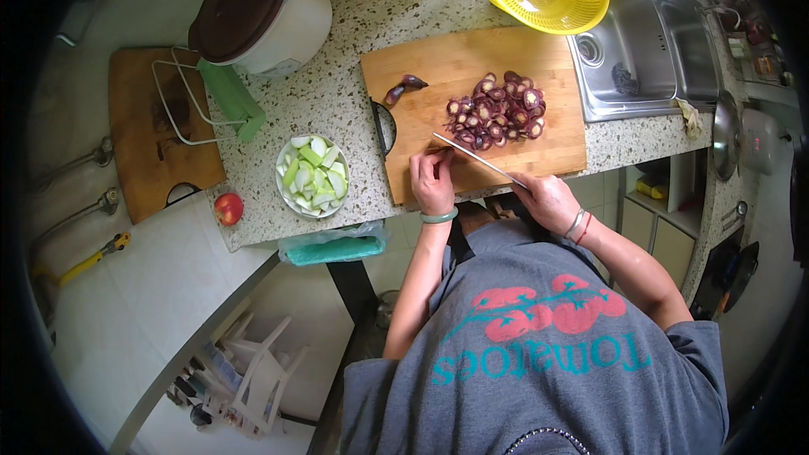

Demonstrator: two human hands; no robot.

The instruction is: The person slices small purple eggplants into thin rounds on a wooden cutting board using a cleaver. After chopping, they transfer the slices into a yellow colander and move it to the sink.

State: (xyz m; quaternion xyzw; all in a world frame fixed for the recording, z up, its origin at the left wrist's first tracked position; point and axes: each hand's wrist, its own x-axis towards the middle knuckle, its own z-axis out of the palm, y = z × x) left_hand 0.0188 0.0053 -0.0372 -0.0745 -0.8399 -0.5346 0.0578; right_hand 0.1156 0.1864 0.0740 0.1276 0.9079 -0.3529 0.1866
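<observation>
Our right hand [548, 200] grips a knife [479, 161] at the cutting board's [472, 63] near edge; left hand [431, 181] pinches 1 purple piece there. Sliced purple pile [497, 111] mid-board.

Right hand [548, 200] gripping a knife [479, 158] over the wooden cutting board [472, 63], left hand [431, 181] beside purple slices [497, 109].
</observation>
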